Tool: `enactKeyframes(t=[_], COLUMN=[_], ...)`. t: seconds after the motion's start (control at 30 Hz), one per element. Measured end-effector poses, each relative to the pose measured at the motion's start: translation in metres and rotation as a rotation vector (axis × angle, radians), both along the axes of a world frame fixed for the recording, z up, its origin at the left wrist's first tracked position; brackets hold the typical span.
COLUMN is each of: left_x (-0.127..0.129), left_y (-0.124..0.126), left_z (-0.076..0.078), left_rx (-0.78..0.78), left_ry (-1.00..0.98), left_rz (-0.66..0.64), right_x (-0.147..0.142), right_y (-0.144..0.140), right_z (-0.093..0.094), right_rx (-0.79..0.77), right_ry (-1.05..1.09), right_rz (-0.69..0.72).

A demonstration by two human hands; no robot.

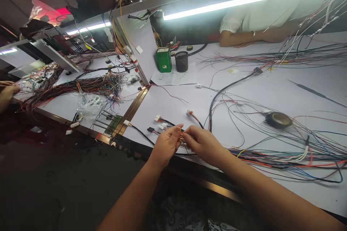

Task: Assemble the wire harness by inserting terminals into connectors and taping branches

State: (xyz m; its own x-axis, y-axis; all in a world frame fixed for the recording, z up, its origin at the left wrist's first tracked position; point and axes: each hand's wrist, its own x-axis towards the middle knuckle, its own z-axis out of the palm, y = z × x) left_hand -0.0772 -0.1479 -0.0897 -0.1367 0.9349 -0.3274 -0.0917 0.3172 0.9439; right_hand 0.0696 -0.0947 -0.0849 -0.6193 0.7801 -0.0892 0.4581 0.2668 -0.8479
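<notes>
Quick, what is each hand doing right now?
Left hand: closed, pinching the thin wires between both hands.
Right hand: closed, pinching the same wires from the other side.

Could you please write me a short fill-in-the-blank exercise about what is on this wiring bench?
1. The left hand and right hand pinch a small bundle of ____ between their fingertips.
2. Beside the black mesh cup stands a small box coloured ____.
3. The roll of dark tape lies flat on the white ____.

Missing words: wires; green; table
</notes>
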Motion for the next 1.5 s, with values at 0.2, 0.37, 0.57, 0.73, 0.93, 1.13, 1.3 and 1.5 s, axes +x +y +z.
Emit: enactKeyframes(t=[0.2, 0.37, 0.57, 0.73, 0.93, 1.13, 1.3, 1.5], left_x=[0.005, 0.001, 0.000, 0.000, -0.002, -0.001, 0.004, 0.003], left_y=[0.006, 0.007, 0.006, 0.005, 0.004, 0.006, 0.007, 0.007], left_z=[-0.002, -0.002, -0.009, -0.013, -0.013, -0.016, -0.023, -0.021], left_rx=[0.078, 0.118, 0.192, 0.190, 0.164, 0.132, 0.105, 0.115], left_ry=[0.052, 0.157, 0.055, 0.004, 0.025, 0.037, -0.239, -0.231], left_rz=[0.049, 0.028, -0.045, -0.052, -0.017, 0.038, 0.049, 0.028], right_x=[0.000, 0.002, 0.000, 0.002, 0.004, 0.004, 0.004, 0.007], right_y=[0.003, 0.001, 0.001, 0.002, 0.003, 0.007, 0.008, 0.007], right_z=[0.003, 0.000, -0.005, -0.005, -0.010, -0.018, -0.013, -0.010], right_rx=[0.024, 0.009, 0.045, -0.038, -0.078, -0.178, -0.319, -0.378], right_ry=[-0.015, 0.044, -0.012, 0.026, 0.115, 0.186, 0.335, 0.400], right_rz=[0.005, 0.052, 0.023, 0.089, 0.113, 0.091, 0.091, 0.074])
